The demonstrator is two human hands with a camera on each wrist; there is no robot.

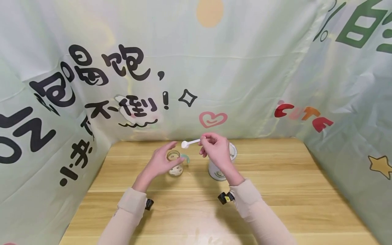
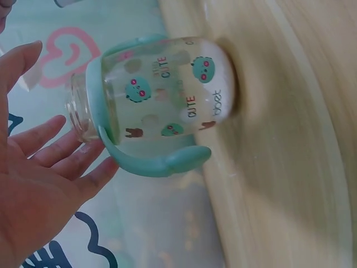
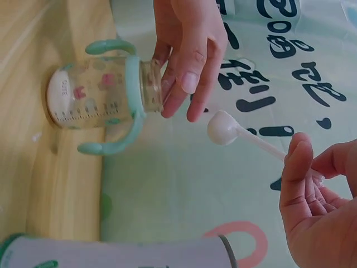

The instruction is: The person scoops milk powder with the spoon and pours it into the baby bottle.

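Observation:
A clear baby bottle (image 2: 150, 111) with mint-green handles (image 2: 162, 165) and no cap stands upright on the table, a whitish layer at its bottom. Beside its neck is my left hand (image 1: 159, 163), fingers spread and thumb apart; in the left wrist view some fingertips lie at the neck, but whether they touch cannot be told. My right hand (image 1: 216, 149) pinches the handle of a white measuring scoop (image 3: 223, 129) between thumb and fingers. The scoop's bowl is held above and to the right of the bottle mouth. What the bowl holds is unclear.
A white can (image 1: 214, 172) stands on the wooden table (image 1: 275, 197) under my right hand, partly hidden by it. Printed cloth walls (image 1: 251, 88) enclose the table at the back and both sides.

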